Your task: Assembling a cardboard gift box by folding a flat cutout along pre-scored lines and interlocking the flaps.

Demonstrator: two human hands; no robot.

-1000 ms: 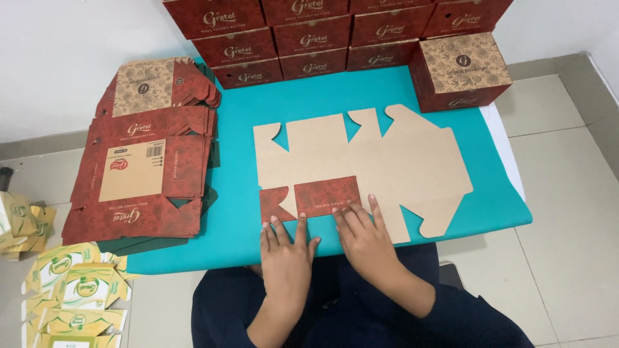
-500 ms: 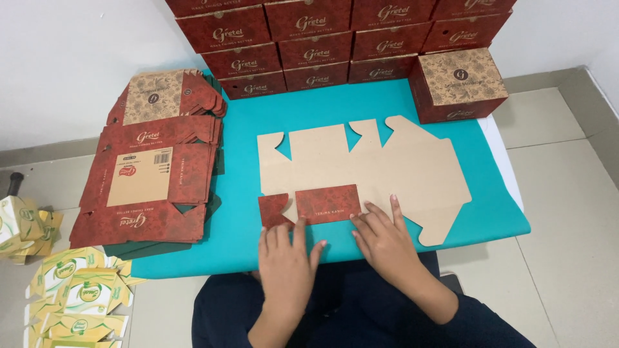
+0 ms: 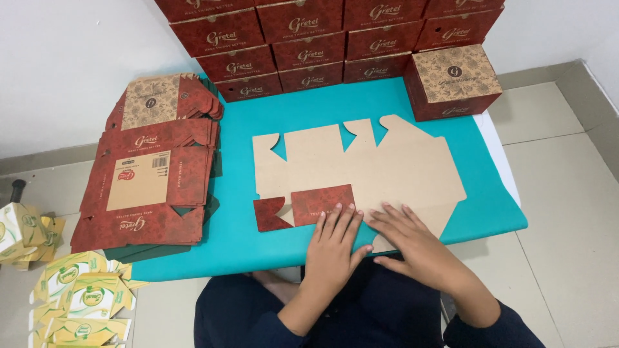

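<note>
Cardboard lies flat on the teal table [image 3: 258, 129]: a die-cut blank [image 3: 380, 164], brown side up, near the front edge within easy reach. Its near flap [image 3: 322, 203] is folded over to show the red print, and both palms press there, likely to set the crease. The left hand [image 3: 332, 248] lies flat, fingers spread, on the flap; the right hand [image 3: 412, 241] lies flat just beside it (neither grips anything). A stack [image 3: 151, 187] of blanks waits at the left, and finished boxes [image 3: 309, 45] line the wall behind.
</note>
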